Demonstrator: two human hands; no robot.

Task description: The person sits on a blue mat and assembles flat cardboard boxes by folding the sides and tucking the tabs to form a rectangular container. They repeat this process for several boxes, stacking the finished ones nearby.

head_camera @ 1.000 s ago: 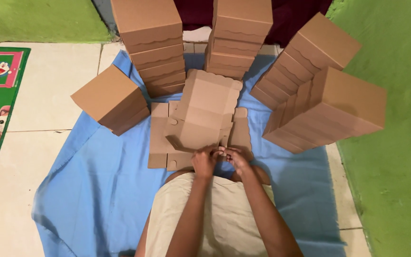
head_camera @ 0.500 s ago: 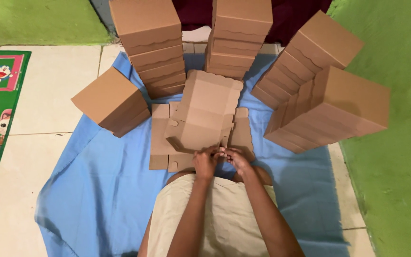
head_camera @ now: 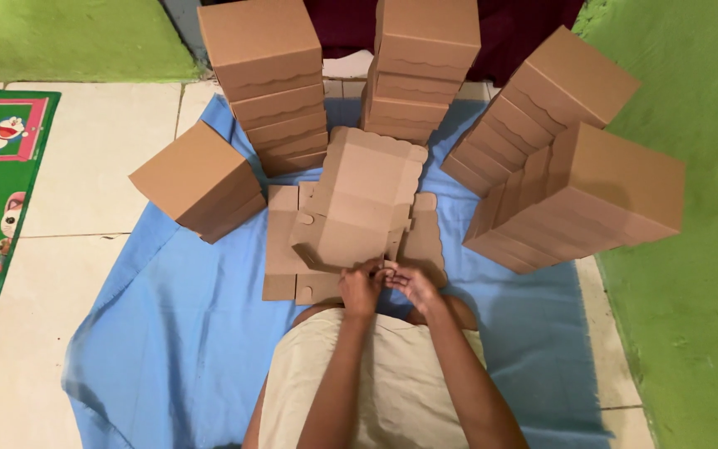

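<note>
Pinching a flat corrugated cardboard blank (head_camera: 359, 218), both hands (head_camera: 386, 284).

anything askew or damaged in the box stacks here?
No damage shows. The box on the left sits apart from the stacks, turned at an angle on the blue cloth. The two right stacks appear to lean outward. Both hands meet at the near edge of the half-folded box.
</note>
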